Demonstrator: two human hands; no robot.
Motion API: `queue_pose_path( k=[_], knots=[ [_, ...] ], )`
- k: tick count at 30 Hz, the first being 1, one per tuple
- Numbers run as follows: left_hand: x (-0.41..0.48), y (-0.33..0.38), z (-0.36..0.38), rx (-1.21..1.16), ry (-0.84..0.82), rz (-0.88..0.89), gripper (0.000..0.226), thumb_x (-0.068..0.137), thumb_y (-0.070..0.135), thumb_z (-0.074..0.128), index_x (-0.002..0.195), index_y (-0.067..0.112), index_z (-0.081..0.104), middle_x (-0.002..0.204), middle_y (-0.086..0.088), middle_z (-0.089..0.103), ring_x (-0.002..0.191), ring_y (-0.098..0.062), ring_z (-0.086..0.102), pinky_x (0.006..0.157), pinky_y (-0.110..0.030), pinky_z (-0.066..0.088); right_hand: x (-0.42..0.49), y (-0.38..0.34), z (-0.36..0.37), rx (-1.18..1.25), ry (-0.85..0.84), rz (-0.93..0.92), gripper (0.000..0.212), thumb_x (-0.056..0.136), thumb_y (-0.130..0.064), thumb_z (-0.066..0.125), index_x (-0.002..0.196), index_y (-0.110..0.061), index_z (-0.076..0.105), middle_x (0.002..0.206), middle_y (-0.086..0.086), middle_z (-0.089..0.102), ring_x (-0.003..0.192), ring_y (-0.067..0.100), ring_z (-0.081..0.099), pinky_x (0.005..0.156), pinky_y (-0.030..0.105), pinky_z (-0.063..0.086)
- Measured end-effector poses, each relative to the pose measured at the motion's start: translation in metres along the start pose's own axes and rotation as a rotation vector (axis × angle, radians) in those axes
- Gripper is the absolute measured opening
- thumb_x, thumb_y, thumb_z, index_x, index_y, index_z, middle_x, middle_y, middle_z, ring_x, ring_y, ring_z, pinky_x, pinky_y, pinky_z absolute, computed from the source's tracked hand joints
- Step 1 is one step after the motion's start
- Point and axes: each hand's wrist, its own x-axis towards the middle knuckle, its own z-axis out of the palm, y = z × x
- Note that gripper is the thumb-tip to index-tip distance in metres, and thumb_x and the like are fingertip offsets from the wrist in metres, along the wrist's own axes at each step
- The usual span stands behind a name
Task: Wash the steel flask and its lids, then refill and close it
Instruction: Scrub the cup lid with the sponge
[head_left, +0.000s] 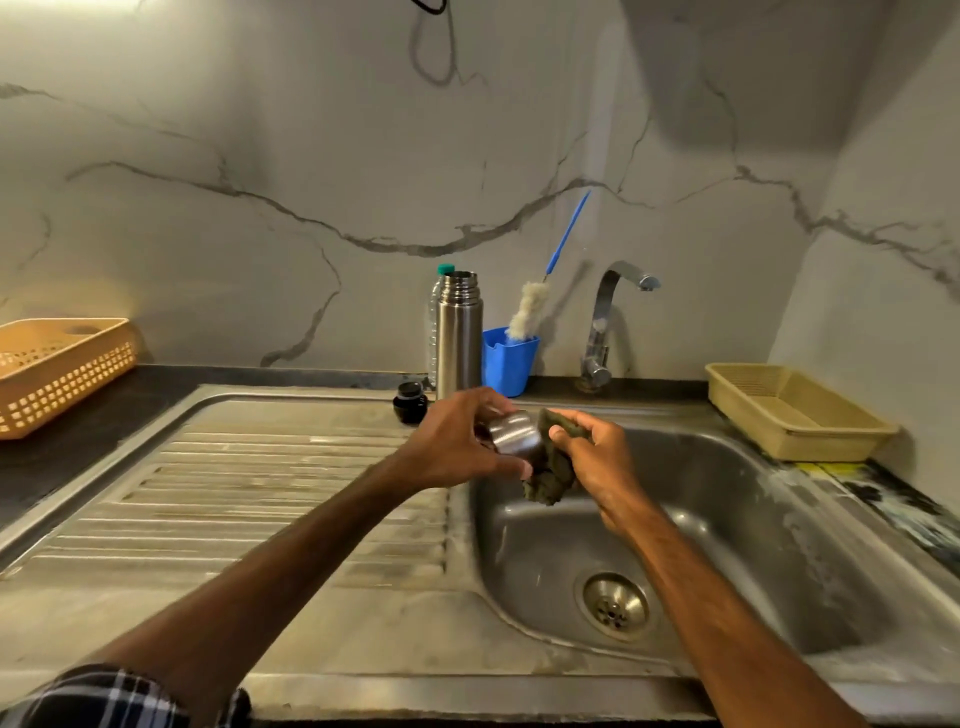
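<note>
The steel flask (458, 332) stands upright and uncapped at the back of the sink unit. A small black inner lid (410, 401) sits on the steel just left of its base. My left hand (451, 446) grips the steel cup lid (511, 434), held on its side over the left edge of the sink basin (753, 530). My right hand (597, 462) clutches a dark green scrub pad (551, 475) pressed against the lid's open end.
A blue cup (508, 359) holding a bottle brush (525, 312) stands right of the flask, with a clear plastic bottle (435, 317) behind the flask. The tap (605, 322) is off. A beige tray (795, 410) sits right, an orange basket (57, 371) left, the ribbed drainboard (249, 499) below it.
</note>
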Motion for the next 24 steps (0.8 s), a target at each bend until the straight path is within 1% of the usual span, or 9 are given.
queue_pose_path(
  k=[2,5,7,9,11,14,16,19,24],
  knots=[
    [0.006,0.017,0.013,-0.042,-0.045,0.069,0.064,0.067,0.038,0.093,0.123,0.024,0.066,0.109,0.01,0.07,0.096,-0.003,0.068,0.08,-0.022,0.059,-0.003,-0.002,-0.016,0.052,-0.019,0.018,0.026,0.099,-0.01,0.055,0.12,-0.019,0.069,0.106,0.006,0.073,0.09,0.02,0.071,0.058,0.027,0.057],
    [0.014,0.031,0.031,-0.076,-0.059,0.144,0.06,0.076,0.041,0.087,0.13,0.024,0.065,0.115,0.012,0.07,0.102,0.0,0.066,0.086,-0.018,0.055,-0.002,0.002,-0.036,0.137,-0.026,0.06,0.027,0.098,-0.012,0.054,0.116,-0.022,0.071,0.104,0.006,0.075,0.096,0.026,0.072,0.072,0.041,0.062],
    [0.016,0.032,0.042,-0.118,-0.011,0.091,0.073,0.073,0.051,0.086,0.136,0.025,0.059,0.121,0.012,0.067,0.104,0.0,0.065,0.086,-0.02,0.057,0.001,0.007,-0.045,0.199,-0.016,0.106,0.025,0.096,-0.012,0.056,0.115,-0.018,0.072,0.103,0.009,0.076,0.1,0.03,0.072,0.084,0.05,0.06],
    [0.012,0.034,0.049,-0.229,0.087,-0.058,0.084,0.062,0.059,0.088,0.132,0.026,0.056,0.119,0.012,0.064,0.097,-0.002,0.067,0.078,-0.019,0.058,0.004,0.009,-0.048,0.238,0.002,0.126,0.023,0.095,-0.011,0.058,0.112,-0.016,0.071,0.101,0.01,0.076,0.1,0.031,0.072,0.087,0.052,0.059],
    [0.01,0.032,0.054,-0.362,0.182,-0.159,0.079,0.056,0.058,0.091,0.119,0.023,0.059,0.11,0.007,0.066,0.089,-0.007,0.071,0.074,-0.023,0.06,0.007,0.009,-0.048,0.291,0.041,0.134,0.023,0.095,-0.009,0.057,0.11,-0.02,0.072,0.102,0.01,0.076,0.098,0.028,0.072,0.085,0.049,0.06],
    [0.009,0.027,0.054,-0.427,0.144,-0.101,0.046,0.071,0.045,0.087,0.099,0.013,0.071,0.092,-0.001,0.076,0.083,-0.015,0.074,0.078,-0.036,0.063,0.008,0.009,-0.046,0.299,0.077,0.128,0.028,0.097,-0.008,0.057,0.117,-0.023,0.069,0.107,0.007,0.074,0.1,0.023,0.07,0.079,0.042,0.061],
    [0.006,0.028,0.053,-0.509,0.085,-0.056,0.029,0.082,0.03,0.083,0.103,0.011,0.075,0.093,0.0,0.079,0.089,-0.014,0.076,0.081,-0.029,0.061,0.006,0.012,-0.043,0.278,0.079,0.128,0.029,0.098,-0.008,0.057,0.122,-0.02,0.067,0.109,0.007,0.073,0.1,0.023,0.07,0.076,0.039,0.061],
    [0.004,0.027,0.054,-0.585,0.039,-0.082,0.024,0.09,0.021,0.075,0.113,0.013,0.076,0.101,0.002,0.079,0.098,-0.012,0.075,0.088,-0.026,0.058,0.004,0.013,-0.038,0.235,0.077,0.119,0.029,0.099,-0.006,0.055,0.122,-0.02,0.065,0.108,0.006,0.072,0.097,0.02,0.07,0.07,0.033,0.061],
    [0.001,0.015,0.053,-0.752,0.007,-0.263,0.019,0.099,0.017,0.064,0.112,0.013,0.077,0.11,-0.013,0.076,0.112,-0.031,0.069,0.101,-0.043,0.055,0.007,0.014,-0.034,0.147,0.088,0.099,0.045,0.092,0.004,0.055,0.132,-0.016,0.06,0.117,0.008,0.069,0.102,0.02,0.068,0.078,0.034,0.06]
  ],
)
